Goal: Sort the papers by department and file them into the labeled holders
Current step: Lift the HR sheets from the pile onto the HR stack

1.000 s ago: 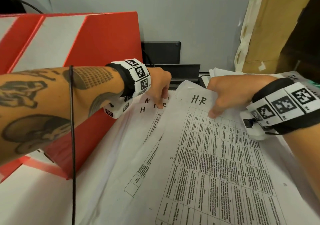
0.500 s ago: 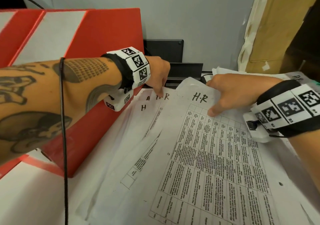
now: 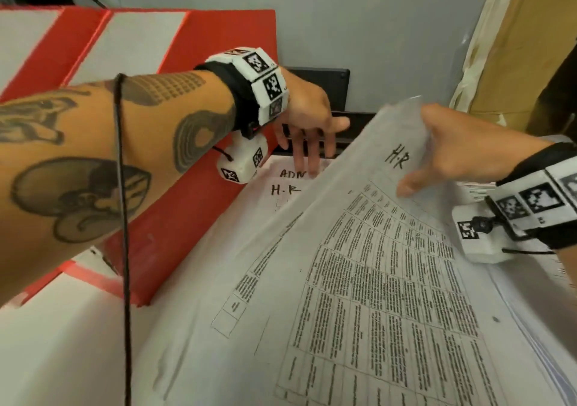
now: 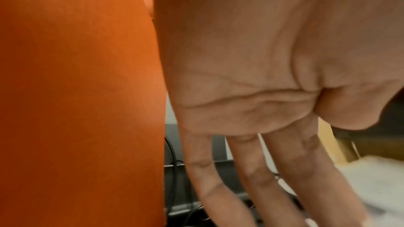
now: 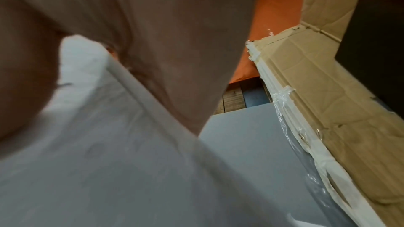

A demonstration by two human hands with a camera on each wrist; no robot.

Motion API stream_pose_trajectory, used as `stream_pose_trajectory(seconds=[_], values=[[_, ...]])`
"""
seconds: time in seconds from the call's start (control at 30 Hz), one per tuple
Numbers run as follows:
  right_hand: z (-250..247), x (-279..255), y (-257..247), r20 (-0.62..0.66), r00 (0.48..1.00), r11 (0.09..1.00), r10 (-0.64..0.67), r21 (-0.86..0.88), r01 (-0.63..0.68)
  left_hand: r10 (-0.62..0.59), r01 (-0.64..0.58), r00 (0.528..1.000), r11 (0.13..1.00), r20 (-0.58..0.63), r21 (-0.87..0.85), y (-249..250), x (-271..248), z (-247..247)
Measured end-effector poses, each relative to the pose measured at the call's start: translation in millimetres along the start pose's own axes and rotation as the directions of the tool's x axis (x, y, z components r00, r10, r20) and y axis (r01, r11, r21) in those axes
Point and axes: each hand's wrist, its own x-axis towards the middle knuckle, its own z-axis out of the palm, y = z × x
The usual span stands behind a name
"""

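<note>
A printed table sheet marked "H.R" (image 3: 368,268) is raised at its far right corner, where my right hand (image 3: 443,153) pinches it between thumb and fingers. In the right wrist view the same sheet (image 5: 122,153) fills the lower left under my palm. Beneath it lie more papers, one lettered "ADM" (image 3: 290,173) and one "H.R" (image 3: 285,189). My left hand (image 3: 307,143) hangs over their top edge with straight, spread fingers (image 4: 251,179), the tips touching the "ADM" sheet. A red and white holder (image 3: 175,234) stands at the left, close to my left wrist.
A grey partition (image 3: 374,31) closes the back. Black trays (image 3: 321,84) sit against it behind my left hand. Taped cardboard boxes (image 3: 515,46) rise at the right. More papers (image 3: 480,187) lie under my right wrist. A black cord (image 3: 125,249) hangs over my left forearm.
My right hand has lifted the top "H.R" sheet up off the pile. My left hand has straightened its fingers, and the "ADM" and "H.R" headings underneath now show.
</note>
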Motion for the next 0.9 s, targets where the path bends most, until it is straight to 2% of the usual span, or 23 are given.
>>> stream_pose_trajectory(seconds=[0.07,0.13,0.27,0.37,0.47,0.57,0.63,0.77,0.9], values=[[-4.1,-2.9,0.4,0.106,0.994,0.999,-0.027,0.03,0.024,-0.076,0.039,0.99,0.958,0.121,0.284,-3.4,7.3,9.7],[-4.3,-1.3,-0.1,0.169,0.984,0.998,-0.049,-0.022,0.053,-0.138,0.055,0.977,0.901,0.165,0.431,-7.8,15.0,20.4],[-1.1,1.7,-2.3,0.223,0.974,0.998,-0.036,-0.034,0.044,-0.069,0.045,0.997,0.814,0.019,0.58,-11.7,22.7,32.0],[0.3,-0.2,-1.6,0.201,0.979,0.998,-0.044,0.051,0.035,-0.025,0.04,0.999,0.827,-0.035,0.561,-13.7,22.4,30.6],[0.1,-1.3,-0.4,0.184,0.983,0.999,-0.01,0.054,0.0,0.003,0.027,0.998,0.872,-0.059,0.489,-12.9,22.2,25.9],[-3.5,-2.1,-1.4,0.185,0.983,0.997,-0.015,0.075,0.001,-0.04,0.013,0.998,0.893,0.05,0.449,-13.5,22.9,24.4],[-6.1,-4.2,-3.5,0.196,0.979,0.995,-0.051,0.099,0.032,-0.078,0.033,0.994,0.874,0.074,0.485,-15.5,24.9,27.7],[-9.8,-4.8,-5.8,0.21,0.972,0.989,-0.106,0.119,0.083,-0.008,0.011,1.0,0.831,-0.009,0.556,-16.9,28.5,31.7],[-5.7,-2.0,-2.3,0.252,0.965,0.985,-0.077,0.167,0.035,0.08,0.011,0.989,0.79,-0.121,0.613,-12.3,23.0,28.1]])
